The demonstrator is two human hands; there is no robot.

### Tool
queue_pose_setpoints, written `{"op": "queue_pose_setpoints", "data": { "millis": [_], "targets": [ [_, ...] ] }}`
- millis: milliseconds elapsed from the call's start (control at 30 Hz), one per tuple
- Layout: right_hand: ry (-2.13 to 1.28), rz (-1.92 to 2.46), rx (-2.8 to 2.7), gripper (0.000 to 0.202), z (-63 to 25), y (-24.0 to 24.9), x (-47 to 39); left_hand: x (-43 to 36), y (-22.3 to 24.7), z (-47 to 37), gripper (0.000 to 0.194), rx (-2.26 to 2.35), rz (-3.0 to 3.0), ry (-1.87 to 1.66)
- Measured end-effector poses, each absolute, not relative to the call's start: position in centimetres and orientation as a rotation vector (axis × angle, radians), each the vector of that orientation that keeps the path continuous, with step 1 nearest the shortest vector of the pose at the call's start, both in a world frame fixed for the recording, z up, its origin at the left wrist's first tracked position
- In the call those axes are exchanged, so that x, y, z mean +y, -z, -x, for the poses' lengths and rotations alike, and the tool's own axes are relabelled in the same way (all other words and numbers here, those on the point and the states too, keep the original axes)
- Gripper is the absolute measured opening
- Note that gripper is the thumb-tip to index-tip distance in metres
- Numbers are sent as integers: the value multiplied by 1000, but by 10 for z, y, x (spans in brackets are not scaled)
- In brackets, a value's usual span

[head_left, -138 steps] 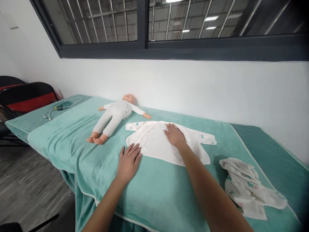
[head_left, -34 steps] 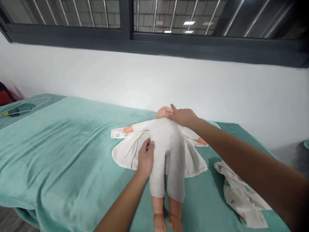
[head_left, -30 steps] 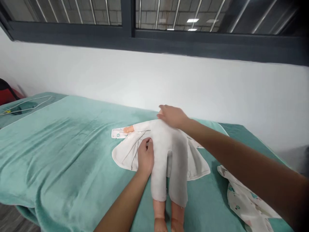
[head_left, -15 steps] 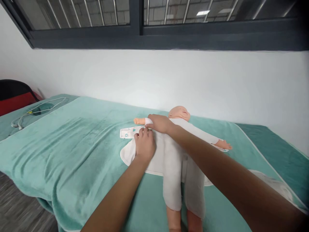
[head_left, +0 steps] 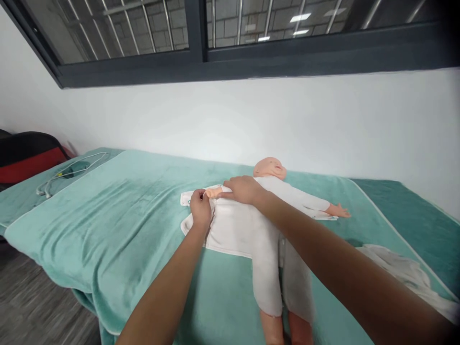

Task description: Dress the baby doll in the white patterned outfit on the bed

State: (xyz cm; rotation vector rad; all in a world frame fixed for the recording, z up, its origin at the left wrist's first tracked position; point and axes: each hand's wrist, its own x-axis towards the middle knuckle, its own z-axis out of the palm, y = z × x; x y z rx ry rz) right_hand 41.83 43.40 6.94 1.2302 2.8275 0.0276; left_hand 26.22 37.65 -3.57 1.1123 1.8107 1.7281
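A baby doll (head_left: 268, 247) in white clothing lies on its back, head toward the wall. Beneath its body a white garment (head_left: 230, 227) with a printed inner side is spread out, one sleeve (head_left: 185, 198) reaching left. My right hand (head_left: 244, 189) is closed around the doll's forearm on the left of the picture. Just beside the doll's small hand (head_left: 213, 192), my left hand (head_left: 201, 207) pinches the garment's fabric near the sleeve. The doll's other arm (head_left: 338, 210) lies stretched out to the right.
A green blanket (head_left: 108, 215) covers the table. White crumpled cloth (head_left: 395, 270) lies at the right, partly behind my right forearm. A white cable (head_left: 64, 172) rests at the far left, near a red and black chair (head_left: 32, 155). A white wall (head_left: 161, 120) stands behind.
The doll's forearm has come down toward the garment sleeve with my right hand on it. My left hand has moved left and now pinches the fabric. The view has shifted slightly.
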Motion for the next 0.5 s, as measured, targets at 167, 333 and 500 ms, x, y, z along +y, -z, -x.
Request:
{"op": "queue_pose_setpoints", "data": {
  "millis": [167,333,500],
  "targets": [
    [-54,-1221,2782,54,-415,-65,436,377,38,-257,13,1757,-1036,-1789],
    [-121,-1209,2731,52,-403,-53,437,373,37,-262,16,1745,-1108,-1774],
    [-136,-1332,2744,42,-394,-43,437,361,31,-275,15,1591,-1446,-1700]
  ]
}}
